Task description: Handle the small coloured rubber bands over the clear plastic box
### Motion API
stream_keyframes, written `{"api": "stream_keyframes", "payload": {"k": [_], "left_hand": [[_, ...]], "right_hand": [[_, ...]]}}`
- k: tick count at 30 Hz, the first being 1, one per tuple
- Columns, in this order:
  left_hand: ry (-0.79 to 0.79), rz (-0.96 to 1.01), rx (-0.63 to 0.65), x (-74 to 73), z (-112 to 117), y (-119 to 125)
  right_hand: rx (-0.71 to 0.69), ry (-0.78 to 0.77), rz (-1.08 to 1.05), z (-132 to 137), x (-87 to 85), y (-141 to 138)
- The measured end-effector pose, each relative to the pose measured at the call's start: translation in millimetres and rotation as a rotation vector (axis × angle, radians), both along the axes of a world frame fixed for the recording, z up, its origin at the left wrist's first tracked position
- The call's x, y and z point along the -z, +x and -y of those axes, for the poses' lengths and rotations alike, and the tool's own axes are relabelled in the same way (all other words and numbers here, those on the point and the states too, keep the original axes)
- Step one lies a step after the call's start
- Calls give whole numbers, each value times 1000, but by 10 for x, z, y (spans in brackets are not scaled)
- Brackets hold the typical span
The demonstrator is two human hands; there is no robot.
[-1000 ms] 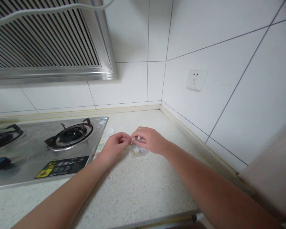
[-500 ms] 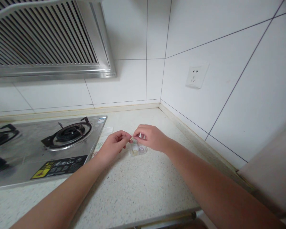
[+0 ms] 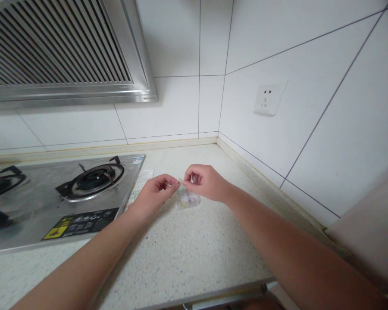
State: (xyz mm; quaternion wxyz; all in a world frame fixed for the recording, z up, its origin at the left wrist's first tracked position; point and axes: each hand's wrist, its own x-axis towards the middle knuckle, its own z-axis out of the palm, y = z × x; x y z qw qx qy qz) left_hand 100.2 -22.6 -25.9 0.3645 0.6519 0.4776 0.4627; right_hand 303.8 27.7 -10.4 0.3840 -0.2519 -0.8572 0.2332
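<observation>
My left hand (image 3: 158,189) pinches a tiny pale ring (image 3: 179,181) between thumb and forefinger, above the counter. Thumb and forefinger of my right hand (image 3: 205,183) close on the ring's other side, so the fingertips of both hands nearly meet. Just below them a small clear plastic box (image 3: 188,206) lies on the counter. Little loops, one yellowish and one purplish, show through the box. The hands partly cover the box's far side. Fine detail of the ring is too small to make out.
A steel gas hob (image 3: 84,193) with black burners is on the left, under a slatted range hood (image 3: 58,47). A printed clear packet (image 3: 142,181) lies between hob and left hand. White tiled walls meet behind the speckled counter (image 3: 181,254); a socket (image 3: 270,99) is at right.
The hands have shifted slightly upward in the picture and stay pinched together. A round loop now shows between the fingertips, where only a thin pale piece showed before. The view has tilted slightly.
</observation>
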Motion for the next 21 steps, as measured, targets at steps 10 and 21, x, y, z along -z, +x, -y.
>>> {"api": "stream_keyframes", "payload": {"k": [10, 21], "left_hand": [[-45, 77, 34, -19, 22, 22], [-53, 97, 17, -9, 10, 11]], "right_hand": [[-39, -101, 16, -25, 50, -1], [-78, -136, 23, -19, 52, -5]]}}
